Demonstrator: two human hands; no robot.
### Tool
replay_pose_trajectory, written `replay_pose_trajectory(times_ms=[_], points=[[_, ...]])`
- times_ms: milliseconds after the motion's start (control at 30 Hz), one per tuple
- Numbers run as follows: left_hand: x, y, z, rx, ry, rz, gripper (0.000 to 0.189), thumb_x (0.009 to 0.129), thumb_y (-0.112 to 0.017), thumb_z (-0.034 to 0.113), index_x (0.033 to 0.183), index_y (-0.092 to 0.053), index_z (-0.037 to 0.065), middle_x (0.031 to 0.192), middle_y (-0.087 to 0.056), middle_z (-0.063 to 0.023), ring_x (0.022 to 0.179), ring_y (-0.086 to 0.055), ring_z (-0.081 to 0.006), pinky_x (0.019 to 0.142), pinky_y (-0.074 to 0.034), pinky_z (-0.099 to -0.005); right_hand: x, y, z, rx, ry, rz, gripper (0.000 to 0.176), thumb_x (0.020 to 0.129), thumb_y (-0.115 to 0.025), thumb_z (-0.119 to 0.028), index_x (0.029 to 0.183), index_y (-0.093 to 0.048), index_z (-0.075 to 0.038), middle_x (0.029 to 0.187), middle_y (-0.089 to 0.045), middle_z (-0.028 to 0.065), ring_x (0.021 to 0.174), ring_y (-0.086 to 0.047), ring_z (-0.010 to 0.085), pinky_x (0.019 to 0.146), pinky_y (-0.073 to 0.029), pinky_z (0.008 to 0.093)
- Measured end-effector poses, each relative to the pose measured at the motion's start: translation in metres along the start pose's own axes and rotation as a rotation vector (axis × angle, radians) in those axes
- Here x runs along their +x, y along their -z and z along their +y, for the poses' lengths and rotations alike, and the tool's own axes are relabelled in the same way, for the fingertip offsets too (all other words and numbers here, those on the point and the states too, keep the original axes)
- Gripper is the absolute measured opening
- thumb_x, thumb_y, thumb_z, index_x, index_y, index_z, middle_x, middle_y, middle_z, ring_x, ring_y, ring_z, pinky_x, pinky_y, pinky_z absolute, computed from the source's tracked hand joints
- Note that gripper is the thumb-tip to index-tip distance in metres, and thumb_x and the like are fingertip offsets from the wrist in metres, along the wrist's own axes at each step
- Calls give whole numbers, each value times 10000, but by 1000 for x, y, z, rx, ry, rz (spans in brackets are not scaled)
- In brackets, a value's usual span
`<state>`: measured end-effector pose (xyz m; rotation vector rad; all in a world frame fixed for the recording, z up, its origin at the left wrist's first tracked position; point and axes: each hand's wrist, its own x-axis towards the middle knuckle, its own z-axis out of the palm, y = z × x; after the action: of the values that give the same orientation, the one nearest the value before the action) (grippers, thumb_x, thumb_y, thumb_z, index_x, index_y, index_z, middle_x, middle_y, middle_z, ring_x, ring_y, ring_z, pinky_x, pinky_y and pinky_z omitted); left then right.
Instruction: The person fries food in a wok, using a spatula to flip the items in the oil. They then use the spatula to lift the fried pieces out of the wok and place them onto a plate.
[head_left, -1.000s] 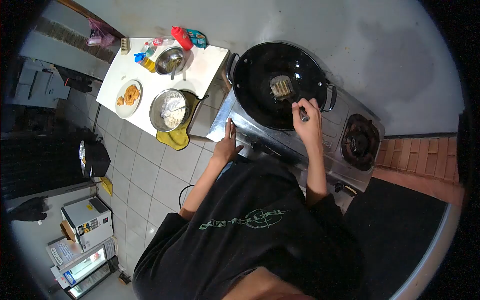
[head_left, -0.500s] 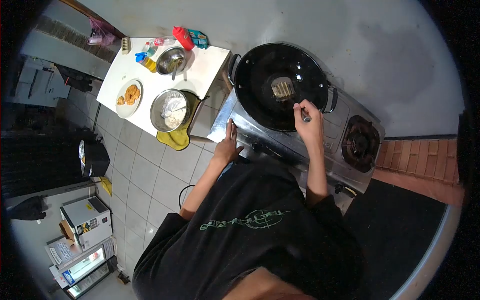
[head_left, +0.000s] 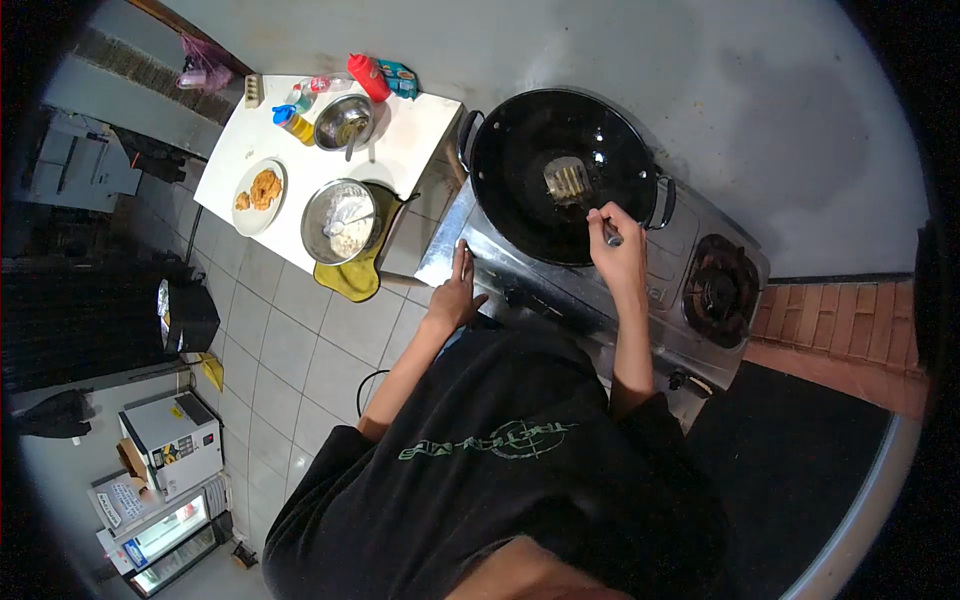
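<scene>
The right hand (head_left: 617, 258) grips the handle of a slotted metal spatula (head_left: 567, 181), its blade lying in the round black wok (head_left: 515, 150) on the steel gas stove (head_left: 560, 292) (apparently mid-stir). The left hand (head_left: 455, 292) lies flat and empty on the stove's edge; sliding the blade further calls for a level wrist.

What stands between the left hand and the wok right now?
Nothing visible does. The left hand lies flat on the front edge of the gas stove, and only bare steel top separates it from the wok. The right hand has its grip on the slotted spatula, off to the other side.
</scene>
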<state>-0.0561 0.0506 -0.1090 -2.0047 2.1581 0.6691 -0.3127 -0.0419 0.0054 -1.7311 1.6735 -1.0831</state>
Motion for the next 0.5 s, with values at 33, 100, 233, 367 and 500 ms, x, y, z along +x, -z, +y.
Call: replay_pose_trajectory(times_ms=[33, 100, 233, 367, 500], points=[[0, 1, 0, 0, -3, 1, 935, 842, -676, 433, 1476, -202, -66, 1583, 95, -214, 890, -685, -379, 789, -562, -429, 0, 1, -2, -6, -17, -13, 281, 924, -621, -209, 765, -515, -4, 571, -416, 115, 524, -380, 138, 522, -332, 321], [0, 0, 0, 0, -6, 5, 936, 843, -674, 435, 1478, -201, -64, 1583, 96, -214, 891, -686, -377, 789, -562, -427, 1, 5, -7, -31, -45, -40, 257, 917, -615, -209, 775, -527, -14, 605, -484, 141, 557, -468, 247, 542, -366, 361], [0, -1, -1, 29, -14, 15, 942, 841, -674, 443, 1479, -200, -61, 1584, 88, -216, 887, -688, -372, 787, -563, -421, 1, 0, -2, -29, -19, -2, 271, 923, -620, -207, 769, -524, -6, 568, -434, 121, 514, -401, 149, 524, -350, 326], [2, -9, -6, 8, -49, 51, 947, 829, -689, 437, 1474, -210, -65, 1582, 75, -222, 876, -689, -372, 778, -564, -419, 2, 2, -5, -33, -32, -6, 262, 924, -616, -201, 772, -528, -5, 566, -444, 123, 511, -418, 145, 529, -359, 324], [0, -2, -2, -4, -38, 41, 951, 819, -702, 427, 1467, -217, -72, 1581, 70, -226, 872, -688, -376, 772, -566, -422, 2, 5, -6, -18, -79, -65, 250, 917, -601, -230, 784, -541, -28, 627, -562, 168, 584, -572, 363, 556, -408, 409]])
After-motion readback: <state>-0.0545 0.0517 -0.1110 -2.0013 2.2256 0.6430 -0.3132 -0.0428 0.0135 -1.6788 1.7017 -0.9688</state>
